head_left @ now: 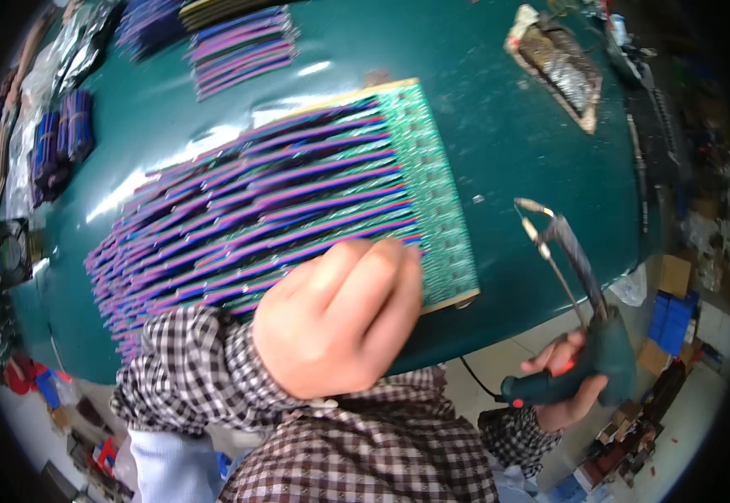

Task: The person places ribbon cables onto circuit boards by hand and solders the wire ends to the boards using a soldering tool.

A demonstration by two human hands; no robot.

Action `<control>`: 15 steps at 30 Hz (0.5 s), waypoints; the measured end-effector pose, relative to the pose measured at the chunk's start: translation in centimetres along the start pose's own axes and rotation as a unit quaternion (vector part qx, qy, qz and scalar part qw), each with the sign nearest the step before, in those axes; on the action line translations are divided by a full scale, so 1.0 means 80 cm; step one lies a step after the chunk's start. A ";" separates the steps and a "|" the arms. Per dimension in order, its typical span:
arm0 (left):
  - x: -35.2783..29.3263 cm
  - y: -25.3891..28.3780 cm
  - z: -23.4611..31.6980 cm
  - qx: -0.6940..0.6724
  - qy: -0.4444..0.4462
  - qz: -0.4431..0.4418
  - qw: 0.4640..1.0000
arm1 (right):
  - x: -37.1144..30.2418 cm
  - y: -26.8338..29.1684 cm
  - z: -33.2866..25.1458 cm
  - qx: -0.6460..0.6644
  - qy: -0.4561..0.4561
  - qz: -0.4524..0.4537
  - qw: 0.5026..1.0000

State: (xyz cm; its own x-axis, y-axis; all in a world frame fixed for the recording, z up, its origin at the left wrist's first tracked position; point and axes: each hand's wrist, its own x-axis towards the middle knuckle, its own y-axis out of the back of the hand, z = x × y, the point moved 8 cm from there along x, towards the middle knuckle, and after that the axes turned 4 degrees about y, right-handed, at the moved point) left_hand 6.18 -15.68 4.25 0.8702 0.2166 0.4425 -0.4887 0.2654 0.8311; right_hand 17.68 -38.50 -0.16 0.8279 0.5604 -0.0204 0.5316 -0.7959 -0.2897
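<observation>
My left hand (340, 318) is curled into a pinch over the near edge of a green circuit board (440, 197), and its knuckles hide whatever sits in the fingertips. Rows of ribbon-like red, blue and purple wires (256, 197) run from the board's left side across the table. At the lower right, my right hand (568, 409) grips a dark green soldering gun (608, 360) with a red trigger. Its bent tip (532, 205) points up and left, apart from the board, and a thin rod runs alongside its barrel.
A tray (556, 67) with a shiny, dirty surface lies at the far right of the green table (541, 277). More wire bundles (243, 50) lie at the far left, with tied blue bundles (63, 138) near the left edge. A black cord (478, 381) trails from the gun.
</observation>
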 end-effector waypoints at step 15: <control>-0.004 0.004 0.002 0.037 -0.017 -0.028 0.999 | 0.123 0.021 -0.064 -0.214 0.175 0.154 0.949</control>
State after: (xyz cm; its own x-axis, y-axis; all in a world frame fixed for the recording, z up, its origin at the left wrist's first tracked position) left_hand 5.77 -15.77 4.47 0.8981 0.1705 0.4054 -0.4349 0.2066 0.8765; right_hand 27.59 -35.48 4.03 0.9247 0.2350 0.2996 0.2163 -0.9717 0.0946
